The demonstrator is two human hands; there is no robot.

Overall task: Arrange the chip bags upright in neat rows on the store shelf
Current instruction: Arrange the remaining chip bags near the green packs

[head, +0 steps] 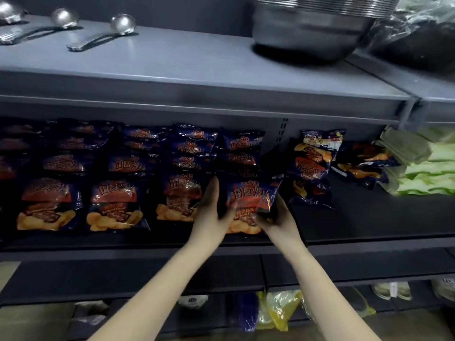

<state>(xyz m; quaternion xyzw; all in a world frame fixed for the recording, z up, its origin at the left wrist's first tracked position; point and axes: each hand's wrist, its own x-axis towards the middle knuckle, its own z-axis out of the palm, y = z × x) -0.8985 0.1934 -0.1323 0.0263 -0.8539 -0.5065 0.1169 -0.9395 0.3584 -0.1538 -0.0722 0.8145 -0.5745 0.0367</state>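
Fingers [258, 220] of the right hand [275, 217] curl round the lower right corner of a dark blue foil chip bag with red lettering [248, 195], while the left hand [211, 207] lies straight-fingered against its left edge. It stands at the front of the dark metal store shelf [369, 217], heading the fourth column. Such a bag is likely light, puffy, slippery and crushable (chips break easily), so the side seams are the gentlest hold. Four bags face the front row. At least three more lie loose on the right, and the back rows are too dark to count.
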